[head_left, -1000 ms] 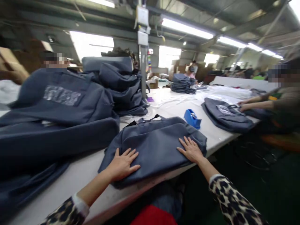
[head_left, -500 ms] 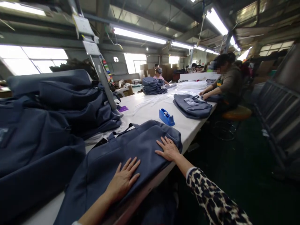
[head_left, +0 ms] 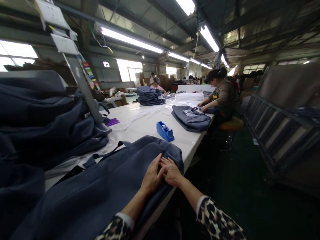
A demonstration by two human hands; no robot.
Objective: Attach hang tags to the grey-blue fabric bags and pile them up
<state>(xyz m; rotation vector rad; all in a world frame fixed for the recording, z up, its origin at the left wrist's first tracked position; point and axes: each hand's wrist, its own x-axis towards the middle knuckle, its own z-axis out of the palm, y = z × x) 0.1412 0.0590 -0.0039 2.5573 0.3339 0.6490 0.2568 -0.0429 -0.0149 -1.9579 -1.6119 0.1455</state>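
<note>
Long white table [head_left: 150, 125] running from lower left toward centre of frame. Stacked on it at left, filling left third: heap of dark blue bags [head_left: 45, 120], leaning against a grey post [head_left: 82, 90].

Lower centre: one dark blue bag [head_left: 95, 186] lying flat at near table edge, black strap [head_left: 107, 154] looped out from its upper side. Left hand [head_left: 152, 176] and right hand [head_left: 172, 174] both flat on right-hand end of this bag, just left of its rounded corner, fingers extended, palms down. Hands side by side, fingertips meeting; nothing gripped, only pressing on fabric. Leopard-print sleeves at bottom edge of frame.

Centre: second blue bag [head_left: 191, 118] lying flat further along table, a co-worker [head_left: 221, 96] seated beyond it on an orange stool [head_left: 231, 124], that person's hands at its far end. Smaller pile of folded blue bags [head_left: 150, 96] upper centre, another person behind it.

Between near bag and second bag: blue tape dispenser [head_left: 165, 131], standing apart from both. Small purple scrap [head_left: 112, 122] near base of post.
</note>
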